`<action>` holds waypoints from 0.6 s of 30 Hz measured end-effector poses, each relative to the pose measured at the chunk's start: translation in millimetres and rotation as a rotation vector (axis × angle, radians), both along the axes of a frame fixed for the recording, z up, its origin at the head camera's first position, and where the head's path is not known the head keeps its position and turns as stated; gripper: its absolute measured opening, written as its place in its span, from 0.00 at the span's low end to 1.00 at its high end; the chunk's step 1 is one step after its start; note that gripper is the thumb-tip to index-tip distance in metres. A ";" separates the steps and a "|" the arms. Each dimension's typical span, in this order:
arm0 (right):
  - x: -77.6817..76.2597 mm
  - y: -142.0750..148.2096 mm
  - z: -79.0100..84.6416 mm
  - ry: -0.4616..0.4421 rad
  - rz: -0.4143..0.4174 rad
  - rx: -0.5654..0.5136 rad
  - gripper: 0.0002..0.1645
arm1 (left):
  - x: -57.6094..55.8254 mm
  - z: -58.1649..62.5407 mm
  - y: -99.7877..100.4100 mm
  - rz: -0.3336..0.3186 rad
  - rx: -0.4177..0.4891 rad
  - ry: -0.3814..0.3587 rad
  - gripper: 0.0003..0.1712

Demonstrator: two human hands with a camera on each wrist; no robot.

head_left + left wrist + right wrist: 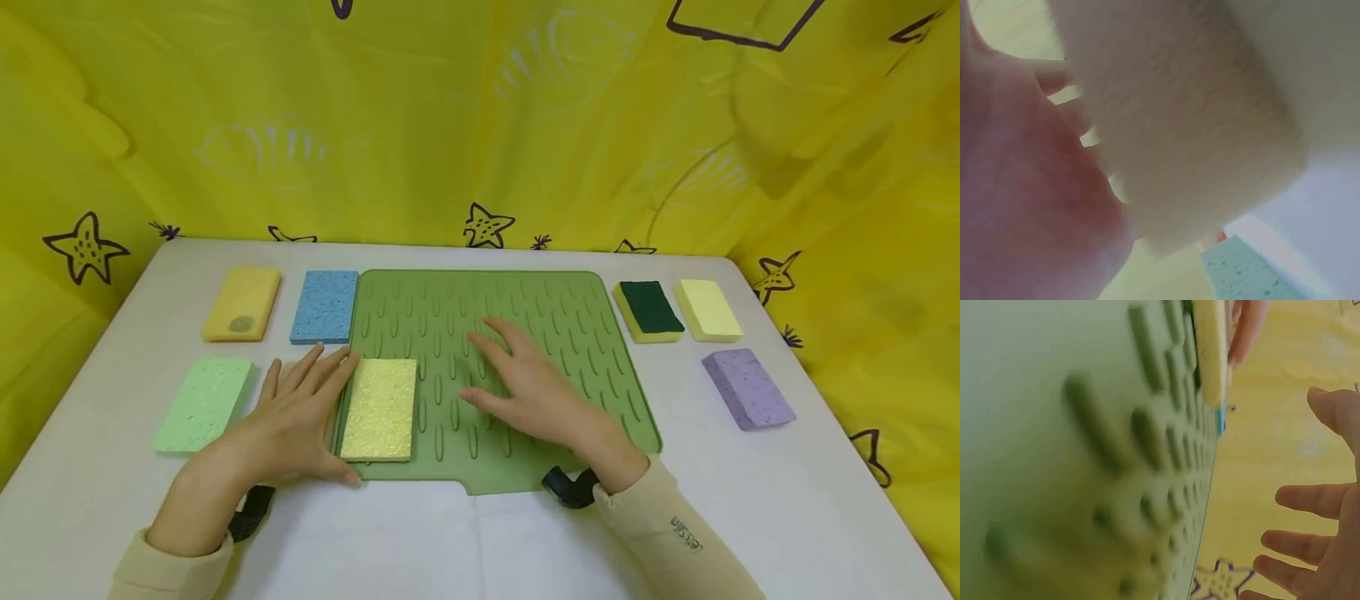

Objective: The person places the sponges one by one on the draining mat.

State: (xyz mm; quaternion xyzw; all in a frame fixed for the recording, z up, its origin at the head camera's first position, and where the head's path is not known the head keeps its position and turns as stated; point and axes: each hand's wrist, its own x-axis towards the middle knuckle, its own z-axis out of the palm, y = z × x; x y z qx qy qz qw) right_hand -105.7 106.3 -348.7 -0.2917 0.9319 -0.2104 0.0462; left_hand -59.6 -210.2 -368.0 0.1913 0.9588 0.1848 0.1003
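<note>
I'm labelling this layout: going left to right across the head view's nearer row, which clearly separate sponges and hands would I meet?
Light green sponge, left hand, speckled yellow sponge, right hand, purple sponge.

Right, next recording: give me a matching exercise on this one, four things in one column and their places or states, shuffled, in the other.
Things:
1. mat
2. right hand
3. blue sponge
4. purple sponge

Places and states:
A. beside the mat's far left corner
B. over the mat, holding nothing
C. to the right of the mat
D. green, with a yellow sponge lying on it

Pairs: 1-D, 2-B, 3-A, 4-C
</note>
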 end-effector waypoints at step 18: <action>-29.3 83.7 10.3 0.082 -0.140 0.157 0.42 | -1.2 -4.1 2.0 0.025 -0.050 -0.003 0.87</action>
